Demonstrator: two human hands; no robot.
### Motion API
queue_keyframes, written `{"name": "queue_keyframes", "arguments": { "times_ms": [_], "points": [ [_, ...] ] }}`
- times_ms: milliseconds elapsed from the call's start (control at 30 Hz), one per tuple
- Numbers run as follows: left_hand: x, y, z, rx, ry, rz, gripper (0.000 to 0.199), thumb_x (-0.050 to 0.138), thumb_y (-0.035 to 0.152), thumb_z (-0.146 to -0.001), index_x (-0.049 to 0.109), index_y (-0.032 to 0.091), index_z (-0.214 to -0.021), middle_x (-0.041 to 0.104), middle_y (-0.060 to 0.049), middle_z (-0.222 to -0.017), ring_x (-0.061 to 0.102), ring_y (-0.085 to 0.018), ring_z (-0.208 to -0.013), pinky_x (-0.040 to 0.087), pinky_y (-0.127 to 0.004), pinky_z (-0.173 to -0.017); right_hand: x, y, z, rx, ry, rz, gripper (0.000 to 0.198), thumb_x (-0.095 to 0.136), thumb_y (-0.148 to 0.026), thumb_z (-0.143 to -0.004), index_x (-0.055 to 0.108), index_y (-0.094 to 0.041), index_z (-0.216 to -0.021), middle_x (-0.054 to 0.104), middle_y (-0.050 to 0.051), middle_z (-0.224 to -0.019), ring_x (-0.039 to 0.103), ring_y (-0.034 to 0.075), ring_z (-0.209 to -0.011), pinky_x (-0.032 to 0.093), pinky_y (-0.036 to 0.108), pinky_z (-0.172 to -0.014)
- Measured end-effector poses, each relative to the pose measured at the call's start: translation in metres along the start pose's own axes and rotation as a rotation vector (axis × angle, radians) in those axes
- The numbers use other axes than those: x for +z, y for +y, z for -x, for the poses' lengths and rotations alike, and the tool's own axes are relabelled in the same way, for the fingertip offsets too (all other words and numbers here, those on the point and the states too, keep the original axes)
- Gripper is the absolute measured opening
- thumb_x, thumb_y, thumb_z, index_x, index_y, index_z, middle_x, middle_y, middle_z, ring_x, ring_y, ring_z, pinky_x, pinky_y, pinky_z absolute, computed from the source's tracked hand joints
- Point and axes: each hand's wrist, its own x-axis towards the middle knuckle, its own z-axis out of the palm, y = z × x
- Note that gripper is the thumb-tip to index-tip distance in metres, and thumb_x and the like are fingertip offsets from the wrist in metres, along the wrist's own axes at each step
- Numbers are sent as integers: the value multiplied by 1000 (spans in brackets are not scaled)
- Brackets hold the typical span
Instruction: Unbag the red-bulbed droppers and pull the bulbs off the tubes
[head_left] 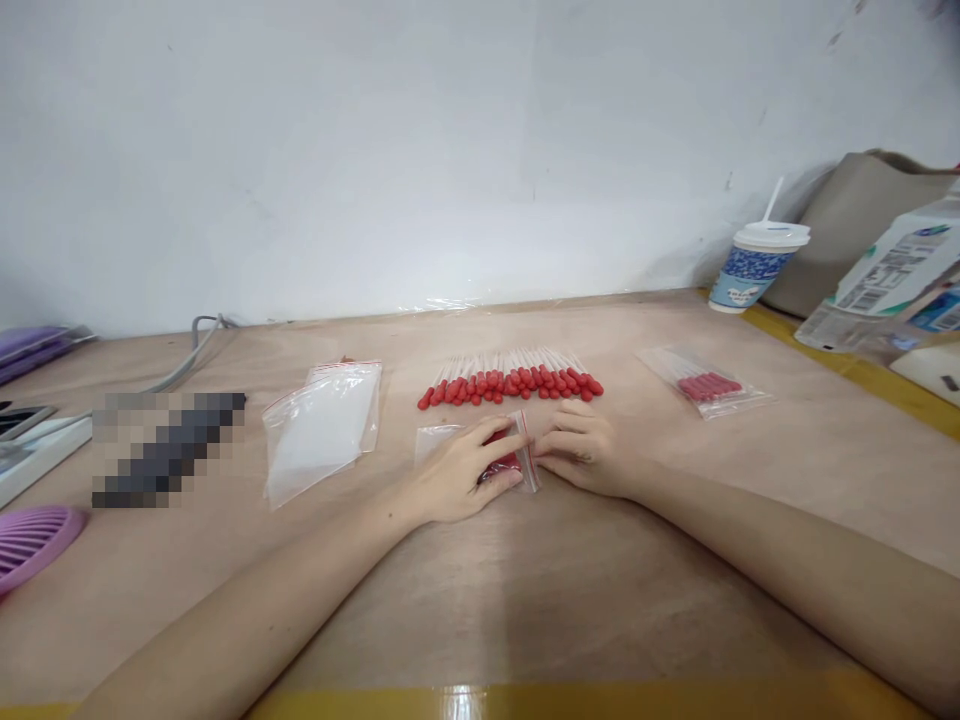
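A small clear zip-lock bag [528, 455] with a red-edged seal lies on the table in front of me, its opening turned right. Red tips show through its plastic. My left hand [469, 470] lies over the bag, thumb and fingers gripping it near the opening and covering much of it. My right hand [589, 447] is curled, its fingertips closed at the sealing edge. Just beyond my hands, many thin white sticks with red heads [517, 383] lie side by side, heads toward me.
Flat zip-lock bags [326, 425] lie stacked on the left. A filled bag of red-headed sticks [705, 383] rests on the right. Further right stand a paper cup with straw [756, 268] and a grey bin [832, 235]. A cable [187, 358] and pink grille [37, 540] are left.
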Motion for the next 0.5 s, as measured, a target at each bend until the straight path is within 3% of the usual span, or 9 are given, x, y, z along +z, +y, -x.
{"name": "queue_keyframes", "arguments": {
  "times_ms": [300,500],
  "points": [
    [-3,-2,-3,-14,-9,42,37,37,30,-92,44,24,-127,44,-8,-131,45,-20,-119,41,-36,-97,-2,-3,-5,-86,-68,79,12,51,-22,-84,63,-20,-81,55,2,-71,43,14,-73,31,27,-66],
    [-3,-9,-12,115,79,-175,27,37,19,-91,60,20,-103,53,-8,-120,55,-19,-104,47,-32,-85,-5,-8,-9,-129,-64,195,16,47,-17,-84,62,-19,-82,57,2,-72,41,14,-71,29,29,-64]
  ]
}}
